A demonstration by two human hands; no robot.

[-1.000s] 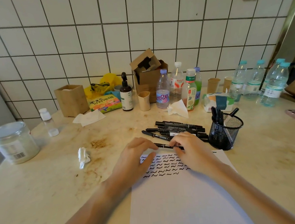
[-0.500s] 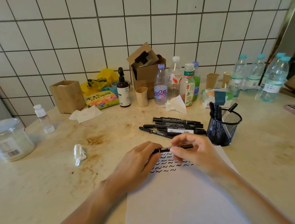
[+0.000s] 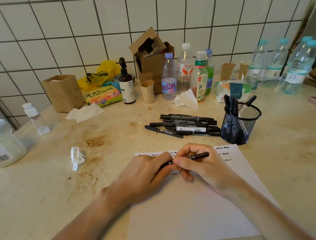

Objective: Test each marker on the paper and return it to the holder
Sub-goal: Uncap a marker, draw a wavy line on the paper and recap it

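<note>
Since a second ago the marker (image 3: 189,158) has been lifted from the far edge of the paper (image 3: 189,212) and both hands have drawn closer together over the sheet. The left hand (image 3: 146,175) curls its fingers round the marker's left end, and the right hand (image 3: 198,164) pinches the barrel between thumb and fingers, so the marker lies almost level, just above the rows of black squiggles near the paper's far edge. Both forearms reach in from the near edge of the table (image 3: 45,185), a pale, brown-stained top set against a wall of white tiles (image 3: 71,32). Just beyond the paper lies a pile of black markers (image 3: 186,125), too overlapped to count, and to their right stands one black mesh holder (image 3: 239,124) with several markers upright in it. A crumpled tissue (image 3: 77,156) lies to the left. Along the far side stand one open cardboard box (image 3: 151,61), one dark pump bottle (image 3: 126,82), a cluster of four drink bottles (image 3: 187,72) and more water bottles (image 3: 289,66) at the far right.
</note>
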